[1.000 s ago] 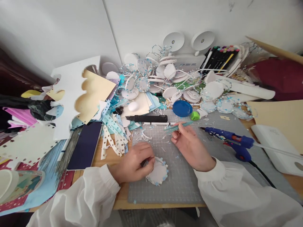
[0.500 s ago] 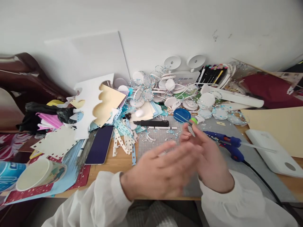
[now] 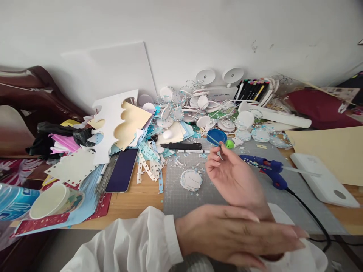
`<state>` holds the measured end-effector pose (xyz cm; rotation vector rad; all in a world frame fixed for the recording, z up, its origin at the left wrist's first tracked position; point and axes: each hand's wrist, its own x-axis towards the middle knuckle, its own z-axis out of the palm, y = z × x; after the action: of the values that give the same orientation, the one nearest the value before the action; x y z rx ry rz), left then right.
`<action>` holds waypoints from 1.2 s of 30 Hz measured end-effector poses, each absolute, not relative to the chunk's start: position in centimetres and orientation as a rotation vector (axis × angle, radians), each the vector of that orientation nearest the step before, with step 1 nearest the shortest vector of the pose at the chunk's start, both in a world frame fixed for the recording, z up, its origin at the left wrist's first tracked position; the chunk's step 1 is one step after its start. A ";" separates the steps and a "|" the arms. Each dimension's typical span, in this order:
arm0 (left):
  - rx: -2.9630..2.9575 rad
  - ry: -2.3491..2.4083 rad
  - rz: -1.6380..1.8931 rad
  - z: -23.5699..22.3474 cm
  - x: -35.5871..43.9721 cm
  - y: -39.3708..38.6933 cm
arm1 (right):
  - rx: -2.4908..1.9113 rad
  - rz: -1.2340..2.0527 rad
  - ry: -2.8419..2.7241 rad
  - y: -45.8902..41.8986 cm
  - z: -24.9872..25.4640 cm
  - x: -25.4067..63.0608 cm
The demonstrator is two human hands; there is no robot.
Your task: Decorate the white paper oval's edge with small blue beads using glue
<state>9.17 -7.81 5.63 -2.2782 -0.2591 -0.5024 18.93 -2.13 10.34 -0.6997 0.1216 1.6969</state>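
The right hand (image 3: 233, 178) pinches tweezers (image 3: 213, 140), the left hand (image 3: 238, 234) is outstretched, and the disc (image 3: 191, 180) near the mat (image 3: 177, 202)'s left edge seems light, best taken by the rim (image 3: 182, 181).

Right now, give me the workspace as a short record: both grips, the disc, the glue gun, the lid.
Left grip: flat, open, overlapping the right sleeve; contact unclear
Right grip: pinching a slim tool
White disc: flat on the grey mat, in neither grip
Glue gun: blue, lying on the mat, right of the disc
Blue lid: beyond the right grip
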 end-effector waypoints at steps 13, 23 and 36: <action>-2.564 -1.240 -1.359 5.0 6.5 -5.2 | -0.814 1.654 0.024 -3.4 7.9 19.4; -3.104 -1.507 -0.729 1.2 4.6 -1.7 | -0.856 1.669 0.043 -3.3 8.7 21.1; -3.119 -1.724 -0.658 2.7 1.4 -0.9 | -0.927 1.022 -0.207 -4.8 8.8 30.9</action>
<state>1.41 -0.93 2.65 -3.1190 -1.7241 -0.6576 30.93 -4.84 8.76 -0.9266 -0.2073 1.0224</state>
